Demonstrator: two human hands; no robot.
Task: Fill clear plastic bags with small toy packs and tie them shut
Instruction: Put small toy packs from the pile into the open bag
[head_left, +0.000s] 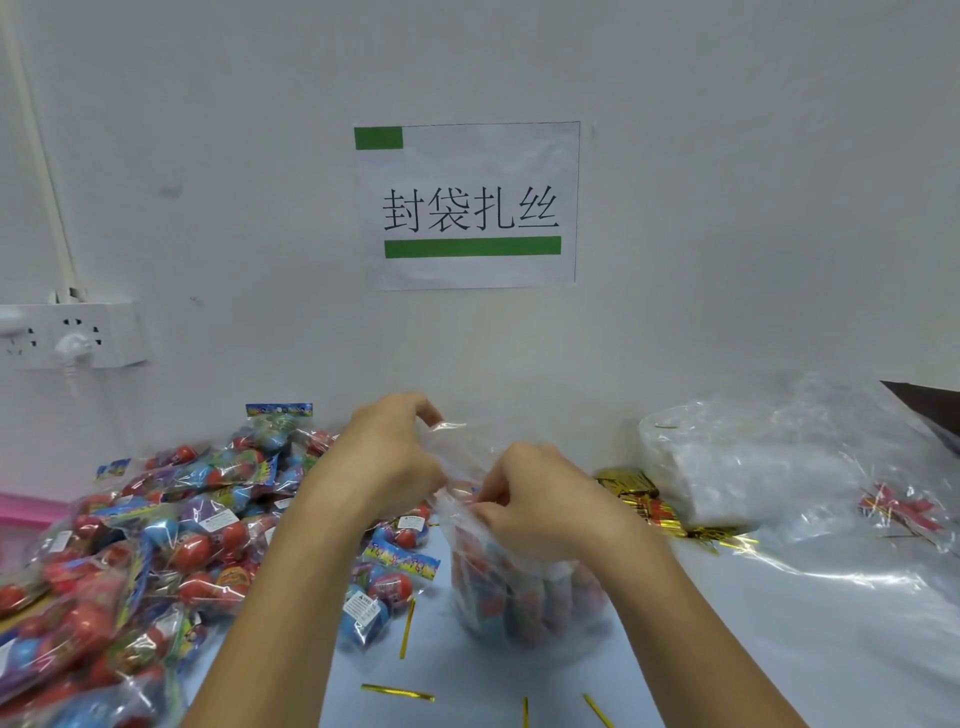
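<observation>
Between the two hands, the bag (524, 587) stands upright on the pale blue table (753, 649), already loaded with toy packs, neck pulled up. Left hand (395, 457) pinches the upper film, fingers curled onto it, lifting it clear of the load; right hand (540, 499) grips the neck lower down, just above the packs, fingers curled tight round the gathered plastic. My read: left keeps the mouth taut, right bunches it into a throat for a tie, so filling looks done and closing is in hand. No tie visible in either hand; can't tell if one is tucked under the fingers. Bag film is thin, clear, crinkly, glares white at folds, so slippery and springs open if released. Packs inside show as red and blue rounded lumps, hazy through the film. Just below the grip, loose gold ties (408, 629) lie on the table: thin flat metallic strips, some bent. Right of the grip, a bundle of ties (639, 499), then a stack of empty bags (753, 483) in clear wrap. Left of the grip, the pack pile (156, 535): glossy sachets with ball shapes and printed headers, heaped loose within reach.
</observation>
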